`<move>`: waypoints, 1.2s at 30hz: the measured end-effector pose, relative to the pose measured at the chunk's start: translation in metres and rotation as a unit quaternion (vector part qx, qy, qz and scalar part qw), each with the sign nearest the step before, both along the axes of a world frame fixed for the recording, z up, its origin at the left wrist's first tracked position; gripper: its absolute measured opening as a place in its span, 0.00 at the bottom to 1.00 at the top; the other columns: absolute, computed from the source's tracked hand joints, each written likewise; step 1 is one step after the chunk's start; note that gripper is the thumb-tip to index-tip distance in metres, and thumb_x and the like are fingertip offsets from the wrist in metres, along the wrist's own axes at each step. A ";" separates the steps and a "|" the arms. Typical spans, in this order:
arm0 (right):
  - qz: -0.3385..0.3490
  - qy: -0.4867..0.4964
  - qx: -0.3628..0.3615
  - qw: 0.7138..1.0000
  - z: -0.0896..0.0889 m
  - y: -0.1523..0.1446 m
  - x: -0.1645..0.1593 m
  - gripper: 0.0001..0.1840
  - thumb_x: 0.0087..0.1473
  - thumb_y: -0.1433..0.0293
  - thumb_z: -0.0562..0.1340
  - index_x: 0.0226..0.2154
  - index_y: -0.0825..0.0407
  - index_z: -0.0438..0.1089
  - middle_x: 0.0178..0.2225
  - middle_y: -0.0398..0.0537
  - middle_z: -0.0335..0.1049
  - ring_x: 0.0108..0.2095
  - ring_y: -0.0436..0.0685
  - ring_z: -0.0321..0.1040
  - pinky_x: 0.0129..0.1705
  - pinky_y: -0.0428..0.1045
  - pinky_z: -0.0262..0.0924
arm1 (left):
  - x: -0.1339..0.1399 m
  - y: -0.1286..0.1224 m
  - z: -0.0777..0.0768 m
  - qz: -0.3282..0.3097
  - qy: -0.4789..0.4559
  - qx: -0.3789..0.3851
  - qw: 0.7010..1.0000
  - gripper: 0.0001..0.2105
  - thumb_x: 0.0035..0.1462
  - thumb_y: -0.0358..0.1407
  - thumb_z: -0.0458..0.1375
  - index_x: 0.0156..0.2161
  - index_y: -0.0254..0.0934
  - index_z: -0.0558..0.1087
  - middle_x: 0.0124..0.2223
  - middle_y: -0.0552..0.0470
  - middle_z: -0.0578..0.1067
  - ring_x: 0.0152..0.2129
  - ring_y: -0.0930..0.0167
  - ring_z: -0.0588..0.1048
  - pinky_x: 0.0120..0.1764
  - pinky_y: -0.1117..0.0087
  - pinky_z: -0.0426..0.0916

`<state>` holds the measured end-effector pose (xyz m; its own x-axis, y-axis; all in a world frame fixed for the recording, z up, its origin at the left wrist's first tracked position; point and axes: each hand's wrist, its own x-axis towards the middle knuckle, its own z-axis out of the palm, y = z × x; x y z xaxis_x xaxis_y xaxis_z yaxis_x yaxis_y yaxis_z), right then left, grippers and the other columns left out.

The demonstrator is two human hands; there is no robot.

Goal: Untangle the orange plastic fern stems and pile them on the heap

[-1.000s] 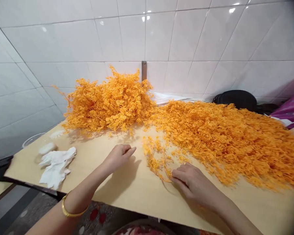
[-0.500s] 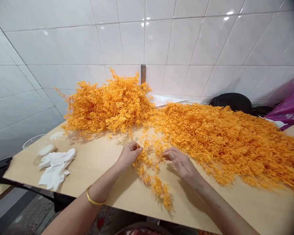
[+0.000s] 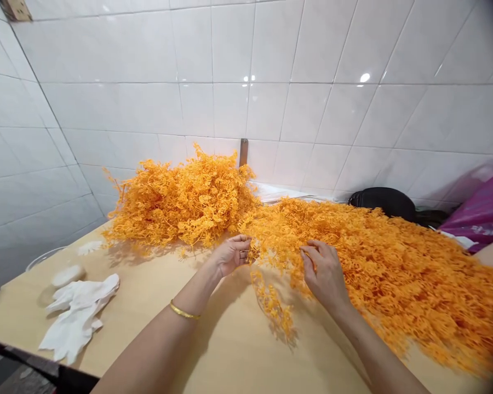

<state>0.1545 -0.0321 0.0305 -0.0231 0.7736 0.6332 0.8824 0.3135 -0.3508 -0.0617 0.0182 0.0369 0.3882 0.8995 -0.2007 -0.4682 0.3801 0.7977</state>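
My left hand (image 3: 230,256) is closed on a thin strand of orange artificial foliage (image 3: 274,307), whose lower end trails over the table towards me. A gold bangle (image 3: 184,312) circles that wrist. To its right, my right hand (image 3: 326,276) has thumb and fingertips pinched together at the left edge of the big orange foliage heap (image 3: 398,268). Whatever lies between those fingertips is too small to make out. Behind the left hand rises a taller, bushier bundle of the same orange foliage (image 3: 181,202), against the wall.
A crumpled white glove (image 3: 80,312) and a round white object (image 3: 68,275) lie on the pale wooden table (image 3: 156,317) at left. A black case (image 3: 382,201) and a purple bag (image 3: 482,210) stand at the back right. White tiles (image 3: 127,104) bound the far side.
The view has tilted up. Both hands have moved farther over the table, towards the heap. My right hand's fingers have come together, and the strand hangs from my left hand.
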 end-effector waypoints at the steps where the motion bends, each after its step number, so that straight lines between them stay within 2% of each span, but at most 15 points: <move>1: 0.028 0.076 -0.017 0.997 0.004 0.002 -0.004 0.13 0.50 0.68 0.51 0.34 0.53 0.67 0.39 0.54 0.63 0.41 0.60 0.58 0.43 0.56 0.53 | 0.005 0.002 -0.002 0.001 -0.002 -0.002 1.000 0.06 0.44 0.25 0.56 0.28 0.34 0.63 0.19 0.58 0.65 0.15 0.77 0.67 0.23 0.73 0.64; 3: 0.101 0.242 -0.093 0.961 0.008 0.004 -0.013 0.13 0.46 0.67 0.55 0.37 0.52 0.66 0.37 0.52 0.65 0.39 0.58 0.61 0.41 0.55 0.56 | 0.011 0.005 -0.009 0.006 -0.003 -0.011 1.000 0.06 0.44 0.25 0.56 0.28 0.34 0.63 0.20 0.57 0.66 0.16 0.75 0.68 0.23 0.72 0.65; 4: 0.141 0.322 -0.142 0.925 0.008 0.004 -0.019 0.15 0.44 0.66 0.57 0.38 0.51 0.66 0.38 0.51 0.66 0.39 0.57 0.62 0.41 0.54 0.57 | 0.013 0.006 -0.014 0.009 -0.003 -0.018 1.000 0.07 0.43 0.25 0.57 0.28 0.34 0.63 0.20 0.56 0.67 0.16 0.75 0.69 0.24 0.71 0.65; 6: 0.212 0.450 -0.231 0.836 0.007 0.003 -0.033 0.21 0.39 0.66 0.62 0.40 0.49 0.65 0.39 0.49 0.67 0.40 0.57 0.64 0.42 0.53 0.57 | 0.015 0.006 -0.022 0.021 0.002 -0.032 0.999 0.07 0.43 0.26 0.57 0.28 0.34 0.63 0.21 0.56 0.68 0.16 0.76 0.68 0.24 0.71 0.66; 8: 0.259 0.522 -0.284 0.761 0.005 0.003 -0.048 0.24 0.36 0.66 0.65 0.41 0.48 0.65 0.40 0.48 0.68 0.40 0.56 0.64 0.45 0.52 0.55 | 0.014 0.005 -0.028 0.034 0.016 -0.034 0.999 0.07 0.43 0.26 0.58 0.27 0.34 0.63 0.20 0.56 0.68 0.14 0.77 0.67 0.22 0.73 0.65; 9: 0.271 0.542 -0.293 0.739 0.003 0.004 -0.055 0.24 0.35 0.66 0.65 0.40 0.49 0.66 0.39 0.47 0.68 0.41 0.55 0.64 0.46 0.52 0.55 | 0.013 0.005 -0.030 0.040 0.027 -0.033 0.998 0.07 0.42 0.27 0.58 0.27 0.34 0.63 0.19 0.56 0.68 0.13 0.78 0.66 0.21 0.74 0.64; 11: 0.271 0.577 -0.283 0.717 -0.003 0.008 -0.067 0.22 0.34 0.66 0.66 0.37 0.51 0.68 0.38 0.48 0.70 0.40 0.56 0.65 0.46 0.52 0.54 | 0.013 0.003 -0.030 0.043 0.042 -0.029 0.998 0.07 0.41 0.27 0.59 0.25 0.33 0.64 0.18 0.55 0.68 0.13 0.77 0.67 0.19 0.76 0.63; 16: 0.189 0.688 -0.245 0.656 -0.023 0.024 -0.075 0.15 0.33 0.65 0.66 0.28 0.54 0.70 0.28 0.47 0.72 0.32 0.55 0.68 0.38 0.51 0.60 | 0.015 0.005 -0.031 0.068 -0.006 -0.035 0.997 0.03 0.45 0.28 0.56 0.25 0.32 0.65 0.21 0.52 0.71 0.16 0.76 0.69 0.21 0.75 0.65; 18: 0.166 0.699 -0.247 0.650 -0.027 0.027 -0.071 0.14 0.32 0.64 0.66 0.25 0.54 0.70 0.25 0.46 0.72 0.29 0.55 0.68 0.33 0.49 0.61 | 0.016 0.007 -0.032 0.090 -0.035 -0.056 0.994 0.02 0.47 0.27 0.54 0.26 0.32 0.65 0.21 0.51 0.71 0.16 0.75 0.70 0.24 0.73 0.66; 21: 0.140 0.680 -0.245 0.677 -0.028 0.027 -0.064 0.14 0.31 0.62 0.66 0.22 0.54 0.70 0.22 0.47 0.70 0.26 0.55 0.67 0.27 0.48 0.61 | 0.014 0.009 -0.032 0.095 -0.088 -0.081 0.988 0.03 0.49 0.27 0.51 0.26 0.32 0.64 0.22 0.51 0.70 0.18 0.74 0.70 0.27 0.71 0.67; 24: 0.121 0.644 -0.273 0.704 -0.027 0.026 -0.058 0.14 0.30 0.62 0.66 0.22 0.54 0.70 0.22 0.45 0.69 0.23 0.52 0.66 0.21 0.45 0.58 | 0.011 0.009 -0.031 0.061 -0.116 -0.101 0.986 0.04 0.50 0.28 0.50 0.26 0.32 0.64 0.20 0.51 0.70 0.18 0.74 0.70 0.25 0.72 0.66; 28: 0.134 0.601 -0.267 0.742 -0.027 0.024 -0.054 0.10 0.32 0.64 0.64 0.18 0.55 0.68 0.23 0.45 0.69 0.25 0.51 0.66 0.25 0.44 0.58 | 0.010 0.007 -0.029 0.000 -0.084 -0.123 0.989 0.07 0.51 0.31 0.51 0.23 0.34 0.62 0.12 0.57 0.61 0.13 0.76 0.65 0.22 0.74 0.64; 31: 0.106 0.600 -0.269 0.746 -0.030 0.022 -0.052 0.09 0.34 0.65 0.62 0.20 0.55 0.66 0.20 0.43 0.67 0.21 0.49 0.64 0.20 0.43 0.56 | 0.008 0.011 -0.030 0.059 -0.095 -0.107 0.988 0.08 0.51 0.31 0.51 0.23 0.35 0.60 0.10 0.59 0.56 0.12 0.76 0.64 0.22 0.75 0.64; 34: 0.107 0.611 -0.268 0.737 -0.035 0.022 -0.051 0.11 0.35 0.66 0.62 0.23 0.53 0.61 0.18 0.39 0.64 0.15 0.46 0.59 0.15 0.42 0.51 | 0.001 0.018 -0.032 0.152 -0.134 -0.080 0.976 0.04 0.51 0.30 0.51 0.27 0.36 0.60 0.15 0.58 0.61 0.15 0.76 0.67 0.22 0.76 0.63; 36: 0.122 0.607 -0.266 0.739 -0.036 0.022 -0.051 0.13 0.36 0.68 0.62 0.26 0.52 0.58 0.19 0.37 0.63 0.13 0.45 0.57 0.14 0.41 0.49 | -0.005 0.022 -0.032 0.172 -0.159 -0.066 0.970 0.03 0.50 0.29 0.51 0.29 0.36 0.59 0.18 0.57 0.63 0.14 0.77 0.66 0.19 0.77 0.61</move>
